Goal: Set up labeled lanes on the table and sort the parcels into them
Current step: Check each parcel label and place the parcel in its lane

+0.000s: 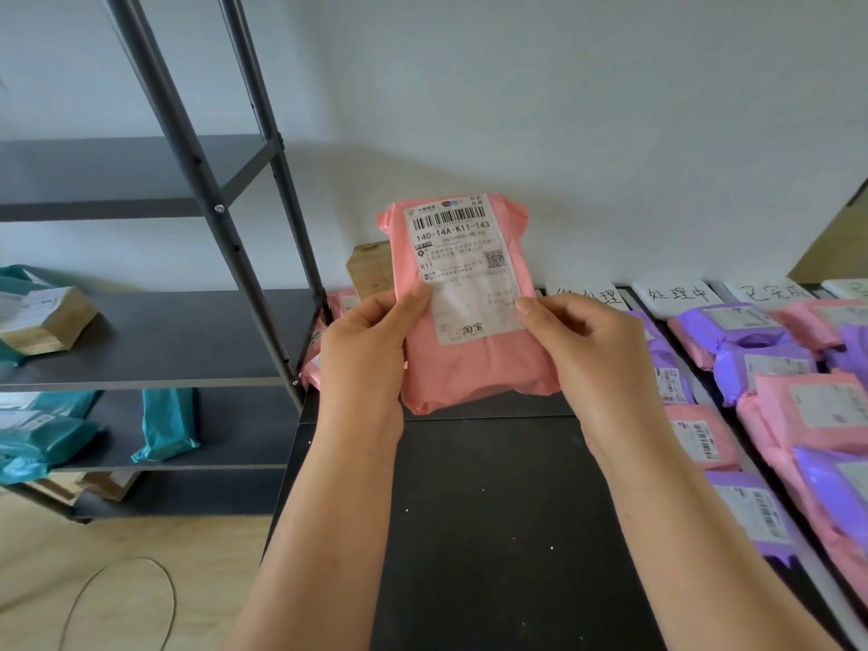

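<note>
Pink parcel [474, 368] is held upright above the black table [493, 509], its shipping label [462, 265] facing the camera. The left hand [366, 350] grips its left edge and the right hand [592, 354] its right edge, with both thumbs pressed on the front and the fingers curled behind.

The step in hand looks like reading the label to choose a lane; the code 140-14A-K11-143 is legible. The next move calls for carrying the parcel right and laying it flat in the matching lane, though I cannot tell which lane that is.

On the right of the table, purple parcels [756, 509] and other pink parcels [817, 411] lie in rows running near to far. They are packed closely, so little bare surface is left, and the held parcel would probably have to go into a gap or on top.

At the far end of the rows stand the handwritten lane cards [676, 296]. The leftmost is partly hidden behind the held parcel and the right hand.

To the left, a cable [117, 603] loops on the near floor. Beyond it stands a grey metal rack [188, 148] holding teal parcels [164, 425] and a taped cardboard box [51, 321]. Just behind the held parcel sits another cardboard box [371, 270], clear of the path to the right.
</note>
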A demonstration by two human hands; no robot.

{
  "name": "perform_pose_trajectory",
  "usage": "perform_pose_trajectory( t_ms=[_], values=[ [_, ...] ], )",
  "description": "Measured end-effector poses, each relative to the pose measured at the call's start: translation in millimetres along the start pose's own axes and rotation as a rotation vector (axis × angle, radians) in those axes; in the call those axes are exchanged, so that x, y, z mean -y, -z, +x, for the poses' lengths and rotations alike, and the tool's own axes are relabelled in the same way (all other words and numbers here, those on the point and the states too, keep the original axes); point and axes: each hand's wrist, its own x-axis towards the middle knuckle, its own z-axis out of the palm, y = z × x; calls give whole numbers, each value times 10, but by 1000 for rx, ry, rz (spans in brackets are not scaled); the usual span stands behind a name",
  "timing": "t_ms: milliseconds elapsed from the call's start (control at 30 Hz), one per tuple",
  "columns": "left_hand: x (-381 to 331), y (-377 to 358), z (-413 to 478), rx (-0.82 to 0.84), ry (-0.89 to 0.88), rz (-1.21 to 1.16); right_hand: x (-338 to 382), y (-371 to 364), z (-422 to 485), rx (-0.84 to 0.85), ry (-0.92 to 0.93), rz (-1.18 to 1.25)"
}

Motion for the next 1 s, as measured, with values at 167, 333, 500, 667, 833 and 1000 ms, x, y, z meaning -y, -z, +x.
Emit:
perform_pose_trajectory(
  t_ms=[167, 333, 500, 667, 833, 1000],
  values=[
    [-23, 7, -18, 2, -1, -22, 76, 5, -11, -31, 42, -36],
    [-32, 9, -36, 9, -2, -46, 121, 9, -45, -51, 42, -45],
    [-32, 23, -44, 10, 12, -33, 139, 16, -69, -42, 29, -51],
    [-32, 24, -57, 12, 7, -27, 107, 30, -73, -51, 42, -44],
    [18, 39, -46, 11, -30, 31, 46, 44, -85, -46, 39, -29],
    [76, 38, -24, -7, -74, 80, 7, 56, -125, -28, 24, -50]
  ],
)
